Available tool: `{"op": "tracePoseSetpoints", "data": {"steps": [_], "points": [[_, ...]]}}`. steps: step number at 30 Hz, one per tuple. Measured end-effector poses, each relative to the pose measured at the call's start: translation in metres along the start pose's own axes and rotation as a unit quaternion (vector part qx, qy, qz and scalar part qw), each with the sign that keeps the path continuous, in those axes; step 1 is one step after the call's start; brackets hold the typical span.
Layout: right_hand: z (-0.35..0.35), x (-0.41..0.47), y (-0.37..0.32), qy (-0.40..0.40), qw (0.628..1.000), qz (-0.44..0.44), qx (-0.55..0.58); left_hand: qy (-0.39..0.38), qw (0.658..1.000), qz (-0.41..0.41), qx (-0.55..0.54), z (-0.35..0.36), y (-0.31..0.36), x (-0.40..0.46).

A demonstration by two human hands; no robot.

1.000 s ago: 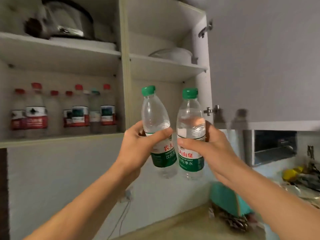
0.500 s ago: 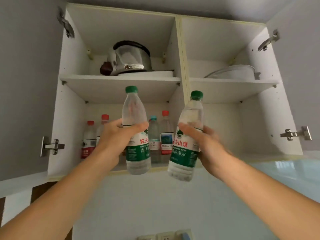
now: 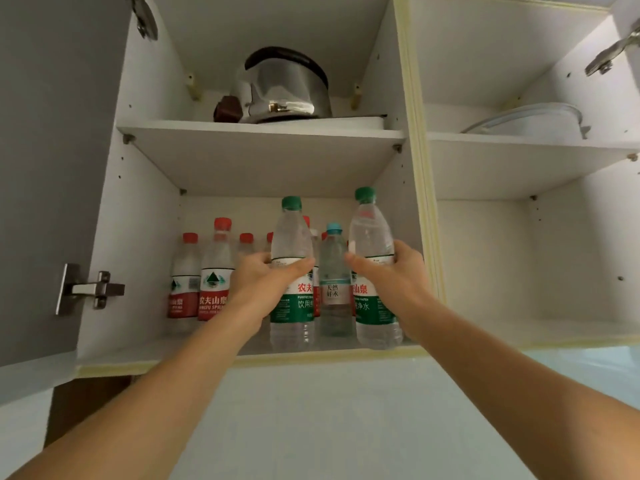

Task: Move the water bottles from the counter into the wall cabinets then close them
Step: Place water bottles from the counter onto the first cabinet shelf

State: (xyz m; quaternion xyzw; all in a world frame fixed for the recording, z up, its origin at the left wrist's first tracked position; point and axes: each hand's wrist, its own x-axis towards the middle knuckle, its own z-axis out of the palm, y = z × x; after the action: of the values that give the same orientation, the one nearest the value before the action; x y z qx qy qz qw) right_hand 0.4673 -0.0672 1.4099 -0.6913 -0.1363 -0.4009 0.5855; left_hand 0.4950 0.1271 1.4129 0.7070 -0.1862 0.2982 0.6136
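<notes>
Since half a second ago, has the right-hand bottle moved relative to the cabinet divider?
Yes. The right-hand bottle went from in front of the divider leftward into the left compartment, upright at the lower shelf's front edge.

Both forearms are bare up to the frame edge, no sleeves visible. The left hand (image 3: 263, 278) and right hand (image 3: 391, 271) wear no gloves, rings or watch.

Two green-capped bottles (image 3: 292, 271), one kettle (image 3: 284, 88).

Water bottles (image 3: 212, 271) upright on cabinet shelf (image 3: 145, 348)
</notes>
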Motion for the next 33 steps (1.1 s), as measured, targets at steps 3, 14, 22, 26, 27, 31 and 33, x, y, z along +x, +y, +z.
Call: {"op": "tracePoseSetpoints", "data": {"steps": [3, 14, 22, 26, 27, 31, 33], "points": [[0.005, 0.008, 0.011, 0.018, 1.000, 0.005, -0.011, -0.011, 0.995, 0.043, 0.089, -0.003, 0.001, 0.003], [0.006, 0.006, 0.040, 0.045, 0.977, -0.119, -0.173, -0.154, 0.976, 0.042, 0.150, -0.026, -0.016, 0.005], [-0.007, -0.023, 0.059, 0.016, 0.909, -0.280, -0.308, -0.158, 0.984, 0.029, 0.083, 0.005, -0.033, 0.007], [-0.007, -0.025, 0.060, 0.020, 0.910, -0.283, -0.303, -0.135, 0.986, 0.048, 0.091, 0.013, -0.038, 0.008], [-0.007, -0.026, 0.060, 0.020, 0.910, -0.284, -0.302, -0.131, 0.985, 0.050, 0.097, 0.013, -0.038, 0.008], [-0.008, -0.029, 0.062, 0.010, 0.909, -0.283, -0.307, -0.130, 0.981, 0.066, 0.125, 0.012, -0.041, 0.006], [-0.012, -0.028, 0.065, -0.008, 0.907, -0.282, -0.311, -0.148, 0.977, 0.065, 0.138, 0.009, -0.045, 0.005]]}}
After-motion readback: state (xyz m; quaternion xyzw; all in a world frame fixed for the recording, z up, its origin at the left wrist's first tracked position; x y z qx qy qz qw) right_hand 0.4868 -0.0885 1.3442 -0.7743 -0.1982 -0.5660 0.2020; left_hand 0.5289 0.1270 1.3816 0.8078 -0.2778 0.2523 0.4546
